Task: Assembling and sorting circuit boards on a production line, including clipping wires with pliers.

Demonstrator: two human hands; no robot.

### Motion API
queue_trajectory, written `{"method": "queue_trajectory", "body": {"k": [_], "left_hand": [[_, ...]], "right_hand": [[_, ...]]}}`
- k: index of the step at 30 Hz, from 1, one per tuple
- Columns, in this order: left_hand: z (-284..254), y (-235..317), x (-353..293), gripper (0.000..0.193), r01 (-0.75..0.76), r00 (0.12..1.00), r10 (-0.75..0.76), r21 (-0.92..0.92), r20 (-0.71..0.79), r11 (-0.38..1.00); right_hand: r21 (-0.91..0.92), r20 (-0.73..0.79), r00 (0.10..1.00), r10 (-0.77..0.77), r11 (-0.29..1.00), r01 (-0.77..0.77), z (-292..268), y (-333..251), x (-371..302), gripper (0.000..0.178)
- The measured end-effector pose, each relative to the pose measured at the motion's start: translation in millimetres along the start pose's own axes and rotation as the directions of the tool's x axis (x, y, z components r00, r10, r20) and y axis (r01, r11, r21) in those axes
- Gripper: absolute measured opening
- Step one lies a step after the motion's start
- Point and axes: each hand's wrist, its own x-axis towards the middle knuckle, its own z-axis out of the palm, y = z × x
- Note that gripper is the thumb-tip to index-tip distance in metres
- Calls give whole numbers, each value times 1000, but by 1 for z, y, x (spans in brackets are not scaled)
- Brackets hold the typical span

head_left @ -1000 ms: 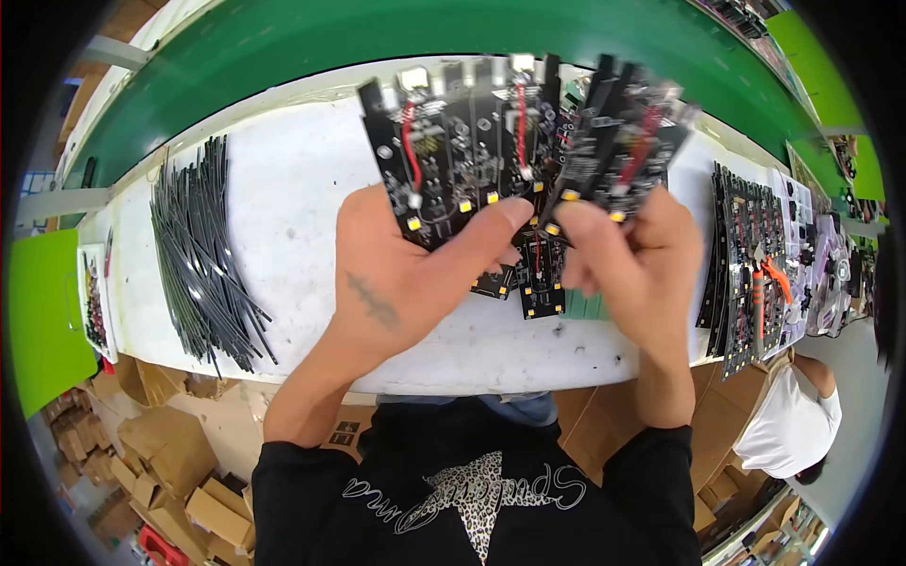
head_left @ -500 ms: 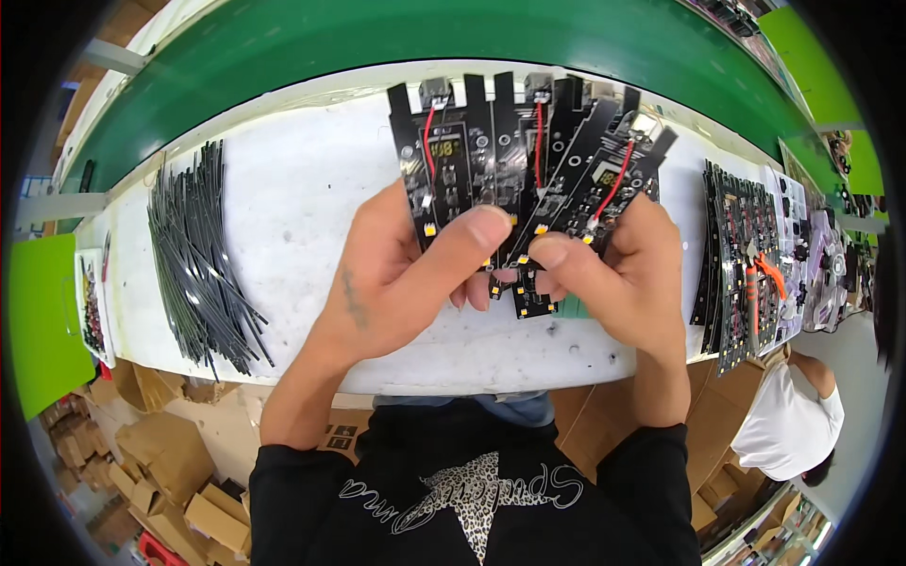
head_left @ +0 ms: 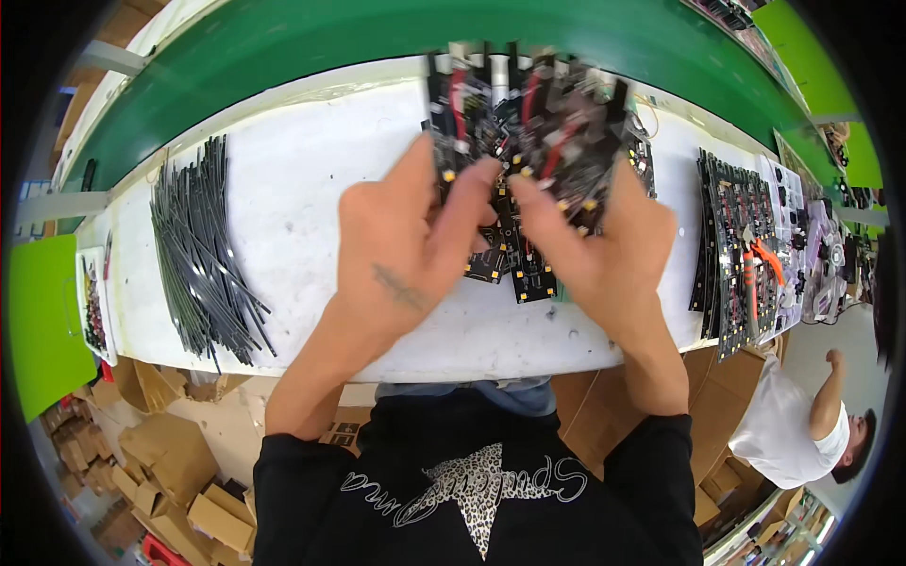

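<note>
Black circuit boards (head_left: pixel 462 118) with red wires and small yellow LEDs are gripped upright in my left hand (head_left: pixel 392 226), its thumb pressed across their lower part. A second bunch of the same circuit boards (head_left: pixel 576 123) is held by my right hand (head_left: pixel 609 241), fanned to the right. Motion smears both bunches, so I cannot tell how the boards overlap. The thumbs nearly meet in the middle. Below and between my hands, the ends of more black boards (head_left: pixel 535 283) show over the white tabletop (head_left: pixel 302 189).
A bundle of black strips (head_left: pixel 193 255) lies at the left. At the right stand stacked circuit boards (head_left: pixel 736 236), with orange-handled pliers (head_left: pixel 752 283) on top. Beyond them is a white compartment tray (head_left: pixel 791 203). Cardboard boxes (head_left: pixel 170 453) fill the lower left. A person in a white shirt (head_left: pixel 783 429) is at the lower right.
Both hands have moved up and away from me with the boards, which are now blurred. The person at the right has raised an arm and leaned further into view.
</note>
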Motion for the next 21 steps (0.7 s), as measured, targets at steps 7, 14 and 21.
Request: {"method": "queue_trajectory", "body": {"k": [7,14,21], "left_hand": [[-43,-4,19,23,293,941,-273,-84,199,952],[-51,-17,-4,39,341,918,-328,-23,223,940],[-55,-20,-35,49,349,929,-361,132,83,928]], "right_hand": [[307,214,857,470,800,-515,-20,-29,24,20],[123,240,944,227,957,-261,18,-39,19,30],[-54,314,934,173,985,-164,37,-62,18,25]]}}
